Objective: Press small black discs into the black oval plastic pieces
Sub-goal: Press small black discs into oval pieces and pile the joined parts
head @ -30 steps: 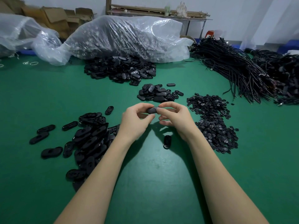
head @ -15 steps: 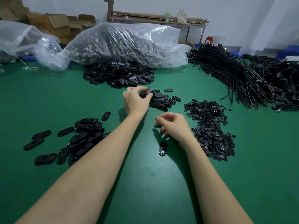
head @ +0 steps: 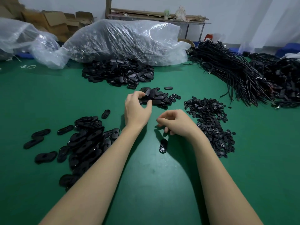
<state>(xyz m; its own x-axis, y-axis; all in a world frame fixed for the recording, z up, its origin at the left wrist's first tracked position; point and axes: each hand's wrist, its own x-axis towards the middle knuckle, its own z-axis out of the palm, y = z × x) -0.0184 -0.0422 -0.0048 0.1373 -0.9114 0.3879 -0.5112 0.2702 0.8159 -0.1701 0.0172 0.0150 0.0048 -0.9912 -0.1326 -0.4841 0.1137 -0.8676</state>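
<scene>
The left hand point(head: 137, 109) reaches to the small central heap of black oval pieces point(head: 156, 97), its curled fingers and thumb spread a little over the heap's near-left edge; whether it already pinches a piece cannot be told. The right hand point(head: 176, 122) hovers near it, just left of the pile of small black discs point(head: 209, 120), fingers curled loosely inward; any disc in them is hidden. One oval piece point(head: 163, 146) lies alone on the green table point(head: 154, 184) just near of the right hand. A bigger heap of ovals point(head: 81, 143) sits to the left, plastic bags point(head: 123, 41) far behind, cable bundles point(head: 235, 73) far right.
</scene>
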